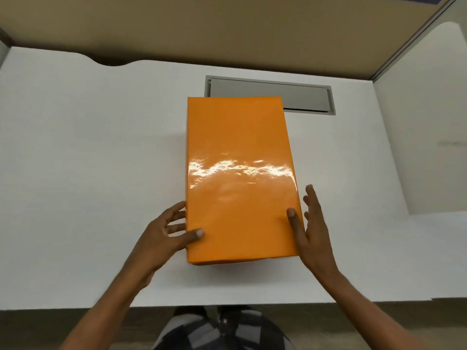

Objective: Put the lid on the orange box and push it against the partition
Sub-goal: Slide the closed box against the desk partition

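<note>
white desk (88,147) | grey cable hatch (303,97), closed | checkered clothing (202,332) at bottom edge

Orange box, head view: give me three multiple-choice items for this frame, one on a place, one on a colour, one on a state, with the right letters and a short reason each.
1. Where does the far end of the orange box lie?
A. Over the near edge of the grey hatch in the table
B. Flat against the partition
C. Hanging off the table's front edge

2. What colour is the table?
A. Black
B. White
C. Green

3. How do the hands meet the box?
A. Both are clear of it
B. Only one touches it
C. The left hand and the right hand hold its near corners, thumbs on the lid

Answers:
1 A, the box covers part of the hatch, with bare table before the partition.
2 B, the surface is plain white.
3 C, each thumb rests on the top.
</note>
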### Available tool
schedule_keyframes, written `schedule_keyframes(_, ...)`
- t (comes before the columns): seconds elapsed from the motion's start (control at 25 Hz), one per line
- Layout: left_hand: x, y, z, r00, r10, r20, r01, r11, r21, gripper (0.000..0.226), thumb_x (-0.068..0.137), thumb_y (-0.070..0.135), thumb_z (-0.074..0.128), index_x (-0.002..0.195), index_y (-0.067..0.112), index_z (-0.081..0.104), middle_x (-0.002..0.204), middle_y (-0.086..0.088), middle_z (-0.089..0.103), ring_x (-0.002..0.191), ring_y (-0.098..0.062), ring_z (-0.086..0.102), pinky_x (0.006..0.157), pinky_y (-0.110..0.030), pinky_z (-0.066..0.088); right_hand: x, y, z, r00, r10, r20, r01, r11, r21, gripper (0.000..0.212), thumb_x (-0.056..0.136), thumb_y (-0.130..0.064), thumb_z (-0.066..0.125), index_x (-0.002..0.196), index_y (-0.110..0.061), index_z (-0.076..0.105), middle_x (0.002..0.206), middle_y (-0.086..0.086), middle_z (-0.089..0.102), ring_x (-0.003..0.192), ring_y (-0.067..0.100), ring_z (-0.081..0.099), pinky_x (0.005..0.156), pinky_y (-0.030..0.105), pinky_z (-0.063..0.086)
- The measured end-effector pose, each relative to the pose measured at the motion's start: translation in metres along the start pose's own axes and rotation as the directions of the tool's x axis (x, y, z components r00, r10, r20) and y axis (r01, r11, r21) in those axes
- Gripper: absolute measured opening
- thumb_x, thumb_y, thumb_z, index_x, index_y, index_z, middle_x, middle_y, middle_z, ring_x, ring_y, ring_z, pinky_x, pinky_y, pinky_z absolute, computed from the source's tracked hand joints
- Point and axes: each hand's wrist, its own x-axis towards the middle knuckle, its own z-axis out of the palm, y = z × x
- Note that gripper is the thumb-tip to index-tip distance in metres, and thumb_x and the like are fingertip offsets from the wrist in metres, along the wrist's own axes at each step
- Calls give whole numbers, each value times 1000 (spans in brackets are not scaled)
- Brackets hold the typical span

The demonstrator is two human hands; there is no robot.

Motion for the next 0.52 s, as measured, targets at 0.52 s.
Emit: schedule_keyframes(0.52,-23,-28,22,992,14,-122,-42,972,-233,62,76,51,71,133,33,59,130,8,65,117,-17,64,78,-30,59,-19,21,-8,986,28,162,-63,975,214,57,103,-54,39,157,-46,22,152,-22,43,127,-6,54,99,25,50)
